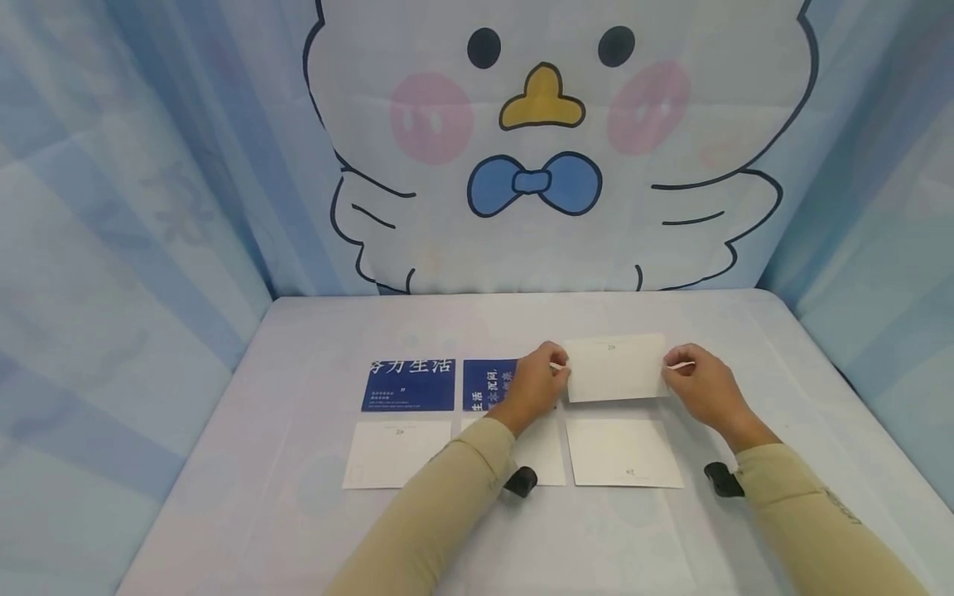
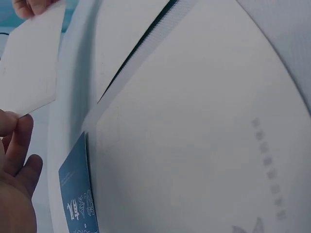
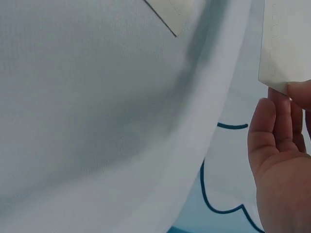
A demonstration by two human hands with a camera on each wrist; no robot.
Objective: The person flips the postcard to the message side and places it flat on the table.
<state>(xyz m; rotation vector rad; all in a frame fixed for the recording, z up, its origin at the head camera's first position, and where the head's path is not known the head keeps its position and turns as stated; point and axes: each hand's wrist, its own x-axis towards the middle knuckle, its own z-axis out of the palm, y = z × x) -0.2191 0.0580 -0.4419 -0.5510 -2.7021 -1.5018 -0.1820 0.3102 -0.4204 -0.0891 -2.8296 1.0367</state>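
Observation:
Both hands hold one white card (image 1: 617,368) by its two short sides, raised over the right end of the back row. My left hand (image 1: 532,382) pinches its left edge; my right hand (image 1: 701,385) pinches the right edge between thumb and fingers. The left wrist view also shows the raised card (image 2: 34,60) with fingers at two of its edges. Just in front lies a white card (image 1: 624,454) on the table. Left of the raised card, a blue card with white lettering (image 1: 488,382) is partly hidden by my left hand.
Another blue card (image 1: 408,386) lies at the back row's left end. In the front row are a white card (image 1: 398,454) at left and a middle one (image 1: 542,455), partly covered by my left sleeve. A printed curtain (image 1: 537,248) stands behind the white table (image 1: 261,447).

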